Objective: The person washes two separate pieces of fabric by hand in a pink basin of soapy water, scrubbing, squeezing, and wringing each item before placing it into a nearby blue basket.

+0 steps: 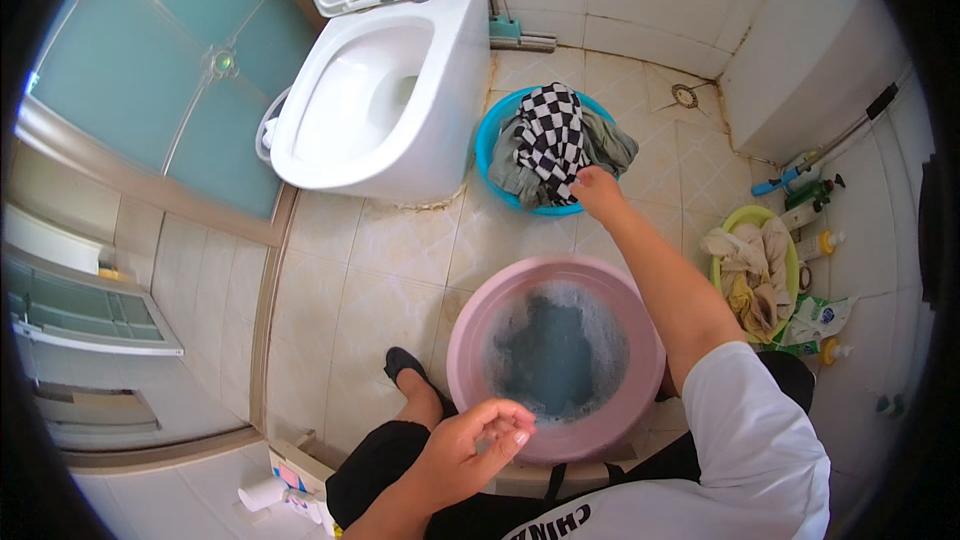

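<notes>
My right hand [600, 193] reaches forward to the blue basin [484, 146], its fingers closed on the edge of a black-and-white checkered cloth [553, 135]. Grey-green cloth [608, 145] lies around and under the checkered piece in that basin. Over the near rim of a large pink basin [480, 305] I hold my left hand [478, 448], with nothing in it. Its fingers are loosely curled and the thumb stands apart from them. Cloudy grey-blue water with suds [555, 355] fills the bottom of the pink basin.
A white toilet [350, 105] with its lid up stands at the far left. A green basin [793, 275] of pale cloths sits at the right, beside bottles [832, 242] and a bag [820, 320] along the wall. A flat mop [520, 38] leans behind the toilet; a floor drain [684, 95] lies far right.
</notes>
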Available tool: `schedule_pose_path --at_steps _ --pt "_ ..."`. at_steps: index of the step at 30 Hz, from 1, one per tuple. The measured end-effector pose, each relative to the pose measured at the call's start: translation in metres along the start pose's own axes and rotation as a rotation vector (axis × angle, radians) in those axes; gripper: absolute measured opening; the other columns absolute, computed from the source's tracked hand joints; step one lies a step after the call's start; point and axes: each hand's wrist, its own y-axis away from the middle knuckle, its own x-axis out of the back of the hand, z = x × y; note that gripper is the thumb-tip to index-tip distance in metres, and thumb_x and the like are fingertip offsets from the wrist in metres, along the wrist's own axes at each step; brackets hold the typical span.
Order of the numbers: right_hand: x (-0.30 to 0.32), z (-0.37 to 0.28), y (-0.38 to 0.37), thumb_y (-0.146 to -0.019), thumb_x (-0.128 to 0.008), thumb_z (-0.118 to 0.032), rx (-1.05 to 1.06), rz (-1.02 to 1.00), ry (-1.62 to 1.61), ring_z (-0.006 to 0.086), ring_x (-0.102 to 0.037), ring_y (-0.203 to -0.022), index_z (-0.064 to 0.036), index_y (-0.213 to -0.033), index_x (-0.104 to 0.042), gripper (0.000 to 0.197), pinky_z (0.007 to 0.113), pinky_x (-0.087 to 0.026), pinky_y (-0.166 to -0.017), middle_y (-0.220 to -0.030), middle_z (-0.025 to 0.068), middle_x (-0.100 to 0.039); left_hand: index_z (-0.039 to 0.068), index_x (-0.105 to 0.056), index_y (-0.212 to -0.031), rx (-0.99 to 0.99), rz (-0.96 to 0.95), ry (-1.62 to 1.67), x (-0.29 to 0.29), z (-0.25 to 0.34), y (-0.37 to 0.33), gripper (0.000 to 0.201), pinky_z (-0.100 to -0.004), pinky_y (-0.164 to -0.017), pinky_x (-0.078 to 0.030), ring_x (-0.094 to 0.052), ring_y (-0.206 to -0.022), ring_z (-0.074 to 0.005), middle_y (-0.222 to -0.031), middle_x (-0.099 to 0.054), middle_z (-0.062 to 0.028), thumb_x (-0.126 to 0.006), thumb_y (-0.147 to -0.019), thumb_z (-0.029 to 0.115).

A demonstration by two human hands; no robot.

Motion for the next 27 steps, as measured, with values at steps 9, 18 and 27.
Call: schedule_pose_path --at_steps 9,18,27 --pt "-0.034 0.055 0.19 -0.072 -0.064 -0.021 -0.064 -0.409 0.143 0.0226 -0.058 -0.082 -0.0022 -0.091 -0.059 0.028 0.034 -0.046 -0.073 -0.086 0.0124 -0.061 -0.004 -0.052 -0.095 -0.399 0.44 -0.111 0.034 0.051 0.052 0.018 -0.0269 -0.074 -0.044 -0.055 -0.079 -0.0144 -0.089 -0.057 -0.0095 -0.054 -0.083 0.01" --pt "-0.04 0.109 0.269 -0.072 -0.065 -0.017 -0.1 -0.493 0.236 0.0177 -0.059 -0.071 0.0007 -0.086 -0.06 0.023 0.031 -0.048 -0.063 -0.078 0.0108 -0.061 0.003 -0.055 -0.095 -0.241 1.097 -0.141 0.117 -0.16 0.123 0.014 -0.0265 -0.069 -0.045 -0.055 -0.077 -0.012 -0.082 -0.059 -0.0049 -0.051 -0.087 0.014" --pt "-0.043 0.066 0.3 -0.071 -0.065 -0.027 -0.107 -0.603 0.382 0.027 -0.06 -0.081 -0.0028 -0.089 -0.062 0.03 0.036 -0.047 -0.074 -0.087 0.0141 -0.063 0.012 -0.033 -0.122 0.673 0.918 -0.669 0.035 -0.488 0.111 0.073 -0.0414 -0.087 -0.035 -0.033 -0.108 -0.0346 -0.112 -0.044 -0.0149 -0.073 -0.061 0.024"
